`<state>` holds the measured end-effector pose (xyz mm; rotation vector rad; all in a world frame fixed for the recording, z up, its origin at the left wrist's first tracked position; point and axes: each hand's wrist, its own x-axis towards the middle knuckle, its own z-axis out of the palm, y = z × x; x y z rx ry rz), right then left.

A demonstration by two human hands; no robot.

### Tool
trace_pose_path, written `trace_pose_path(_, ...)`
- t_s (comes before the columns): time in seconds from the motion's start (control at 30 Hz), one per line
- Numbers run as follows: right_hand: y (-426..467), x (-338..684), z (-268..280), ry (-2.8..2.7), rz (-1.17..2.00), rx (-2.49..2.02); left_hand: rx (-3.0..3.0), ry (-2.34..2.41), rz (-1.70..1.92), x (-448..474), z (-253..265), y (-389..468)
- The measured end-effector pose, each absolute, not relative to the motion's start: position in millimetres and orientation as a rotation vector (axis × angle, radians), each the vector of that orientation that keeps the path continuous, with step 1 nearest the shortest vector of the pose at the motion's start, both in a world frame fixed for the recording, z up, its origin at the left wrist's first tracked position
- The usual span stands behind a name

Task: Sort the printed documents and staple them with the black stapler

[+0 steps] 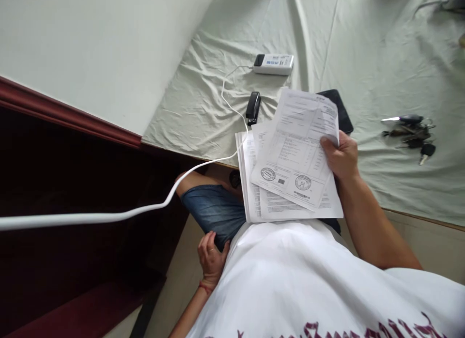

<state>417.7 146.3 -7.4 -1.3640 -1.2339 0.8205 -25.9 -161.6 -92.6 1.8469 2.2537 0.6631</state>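
My right hand (342,155) grips the right edge of a printed sheet (296,149), thumb on top. Two round stamps and a barcode show along the sheet's lower part. Beneath it lies a stack of papers (250,183), between the table edge and my white shirt. My left hand (211,255) rests on the denim shorts (212,207) at my hip, fingers laid over the cloth and holding nothing. A black stapler (253,107) lies on the tablecloth just beyond the papers. Partly hidden behind the held sheet is a flat black object (339,110), perhaps a phone or wallet.
A white power bank (273,64) sits farther back on the pale green tablecloth (203,91). Its white cable (145,209) runs across the papers' left edge and toward the camera. A bunch of keys (414,132) lies at the right. Dark red wood trim (72,115) borders the left.
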Motion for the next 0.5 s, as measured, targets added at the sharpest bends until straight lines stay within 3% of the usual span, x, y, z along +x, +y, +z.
trace_pose_path(0.5,149,417,-10,-1.253,0.8,-1.345,1.466,2.033,0.619,-21,-49,-147)
